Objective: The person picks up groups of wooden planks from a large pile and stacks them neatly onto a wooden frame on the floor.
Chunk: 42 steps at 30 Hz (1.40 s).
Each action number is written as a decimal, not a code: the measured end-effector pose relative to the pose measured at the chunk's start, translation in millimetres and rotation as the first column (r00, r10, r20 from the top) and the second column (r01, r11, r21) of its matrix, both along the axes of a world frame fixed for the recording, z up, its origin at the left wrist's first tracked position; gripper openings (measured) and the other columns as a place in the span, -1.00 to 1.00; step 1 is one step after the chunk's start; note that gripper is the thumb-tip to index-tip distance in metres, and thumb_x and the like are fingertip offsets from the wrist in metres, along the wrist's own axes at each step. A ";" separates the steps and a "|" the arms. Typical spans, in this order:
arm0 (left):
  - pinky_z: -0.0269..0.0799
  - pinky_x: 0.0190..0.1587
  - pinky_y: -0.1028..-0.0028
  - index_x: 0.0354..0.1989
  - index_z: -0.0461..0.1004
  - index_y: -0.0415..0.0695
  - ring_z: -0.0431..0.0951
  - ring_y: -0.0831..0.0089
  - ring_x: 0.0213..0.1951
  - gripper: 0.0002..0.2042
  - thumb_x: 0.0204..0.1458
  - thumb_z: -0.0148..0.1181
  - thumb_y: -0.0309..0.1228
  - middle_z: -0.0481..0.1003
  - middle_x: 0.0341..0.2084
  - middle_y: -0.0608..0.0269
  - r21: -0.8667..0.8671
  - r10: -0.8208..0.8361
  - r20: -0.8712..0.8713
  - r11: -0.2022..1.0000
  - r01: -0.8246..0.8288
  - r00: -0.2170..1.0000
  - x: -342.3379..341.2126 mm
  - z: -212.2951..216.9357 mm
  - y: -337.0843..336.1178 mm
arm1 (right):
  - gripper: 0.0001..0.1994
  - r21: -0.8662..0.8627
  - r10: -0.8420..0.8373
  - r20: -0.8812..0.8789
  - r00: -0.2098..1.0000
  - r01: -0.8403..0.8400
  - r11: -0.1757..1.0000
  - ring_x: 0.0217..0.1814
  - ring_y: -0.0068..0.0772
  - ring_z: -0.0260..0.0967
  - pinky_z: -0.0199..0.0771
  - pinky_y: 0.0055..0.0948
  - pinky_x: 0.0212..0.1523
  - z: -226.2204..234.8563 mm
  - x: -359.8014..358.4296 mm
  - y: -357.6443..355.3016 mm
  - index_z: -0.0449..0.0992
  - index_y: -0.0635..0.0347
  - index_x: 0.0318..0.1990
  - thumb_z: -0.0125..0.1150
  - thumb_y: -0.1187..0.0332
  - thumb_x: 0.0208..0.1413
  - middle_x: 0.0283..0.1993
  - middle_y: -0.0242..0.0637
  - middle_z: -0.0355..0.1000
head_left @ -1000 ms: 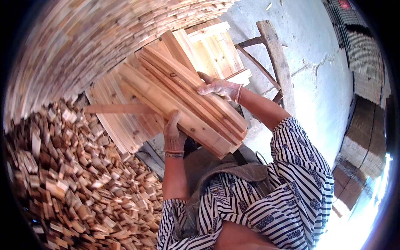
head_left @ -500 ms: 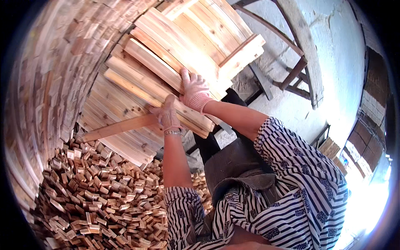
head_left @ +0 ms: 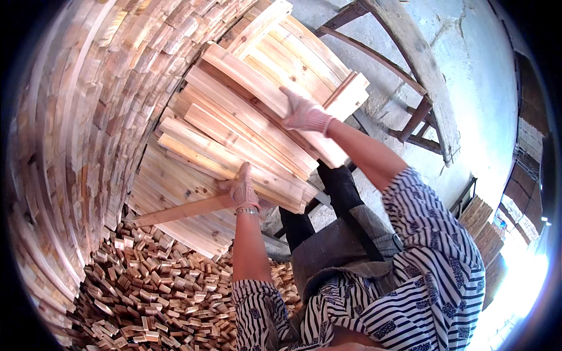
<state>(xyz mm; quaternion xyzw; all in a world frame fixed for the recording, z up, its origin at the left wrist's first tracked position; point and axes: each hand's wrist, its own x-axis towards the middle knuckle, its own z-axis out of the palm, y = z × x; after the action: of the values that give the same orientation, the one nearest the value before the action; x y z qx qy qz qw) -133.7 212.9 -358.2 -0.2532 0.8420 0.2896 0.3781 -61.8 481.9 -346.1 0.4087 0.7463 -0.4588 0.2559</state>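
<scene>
The left hand (head_left: 243, 188), gloved, presses up against the underside of a bundle of planks (head_left: 246, 131), with a bracelet (head_left: 247, 210) at the wrist. The right hand (head_left: 304, 114), also gloved, lies flat on top of the same bundle, above and to the right of the left one. One long slat (head_left: 181, 210) juts out leftward just beside the left hand. Behind the bundle rises a stacked wood wall (head_left: 88, 117). Below the left forearm lies a heap of small offcuts (head_left: 152, 292). Right of the right hand stands a wooden frame (head_left: 421, 88).
</scene>
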 end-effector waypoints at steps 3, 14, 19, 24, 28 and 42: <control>0.42 0.11 0.27 0.26 0.20 -0.36 0.45 0.23 -0.02 -0.08 -0.19 0.54 -0.07 0.45 0.05 -0.01 0.072 0.186 0.046 0.979 -0.189 0.982 7.0 -30.9 -16.0 | -0.02 -0.127 0.022 0.124 0.992 -0.006 0.992 0.38 0.11 0.25 0.31 -0.13 0.33 7.0 -18.6 -19.9 -0.07 0.23 0.47 0.42 0.18 -0.04 0.36 0.23 0.20; 0.44 0.12 0.30 0.16 0.45 -0.34 0.49 0.30 0.03 -0.41 0.07 0.31 -0.12 0.50 0.07 0.11 0.283 0.170 0.207 0.932 -0.225 0.964 1.1 2.9 2.6 | -0.11 0.025 0.079 0.043 0.996 -0.080 0.996 0.25 0.07 0.38 0.45 -0.14 0.19 -18.4 8.4 0.7 -0.01 0.06 0.45 0.37 0.26 -0.03 0.23 0.12 0.34; 0.44 0.09 0.29 0.21 0.35 -0.32 0.46 0.33 0.05 -0.25 -0.06 0.41 -0.03 0.45 0.08 -0.03 0.326 -0.050 0.119 0.945 0.009 0.992 1.2 -49.1 -48.6 | -0.08 -0.182 0.075 0.175 0.982 -0.043 0.982 0.20 0.09 0.42 0.45 -0.11 0.18 -7.6 -2.7 8.3 -0.04 0.05 0.48 0.36 0.28 -0.04 0.30 0.19 0.29; 0.38 0.18 0.29 0.44 -0.18 -0.32 0.42 0.26 0.11 0.21 -0.23 0.50 0.09 0.40 0.17 -0.12 -0.029 -0.063 0.188 0.997 0.070 0.980 2.9 -73.0 -45.4 | -0.02 -0.191 0.081 0.092 0.992 -0.062 0.980 0.13 0.15 0.47 0.46 -0.14 0.16 -12.5 6.4 2.1 -0.11 0.07 0.50 0.38 0.21 -0.03 0.22 0.26 0.35; 0.34 0.22 0.29 0.47 -0.50 -0.29 0.42 0.23 0.10 0.38 -0.26 0.48 0.12 0.38 0.19 -0.11 -0.074 -0.039 0.035 0.996 0.041 0.999 5.9 -110.5 -83.5 | -0.06 -0.119 0.119 0.063 0.991 -0.111 0.987 0.18 0.09 0.44 0.45 -0.09 0.17 -4.4 7.9 -6.1 -0.08 0.11 0.48 0.34 0.14 0.00 0.25 0.17 0.35; 0.38 0.21 0.19 0.50 -0.36 -0.25 0.36 0.13 0.16 0.22 -0.21 0.51 -0.28 0.26 0.25 -0.16 -0.394 -0.003 0.160 0.917 0.066 0.987 -19.6 3.8 40.0 | -0.42 0.031 -0.068 0.105 0.992 0.065 0.997 0.08 0.11 0.49 0.51 -0.07 0.07 -5.7 -16.8 -23.5 0.24 0.27 0.11 0.34 0.16 0.05 0.13 0.12 0.40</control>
<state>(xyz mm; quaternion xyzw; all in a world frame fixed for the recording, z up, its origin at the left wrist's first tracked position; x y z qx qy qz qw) -153.3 252.9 -354.4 -0.3317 0.8554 0.0851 0.3886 -78.6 458.4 -351.7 0.4605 0.7238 -0.4346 0.2743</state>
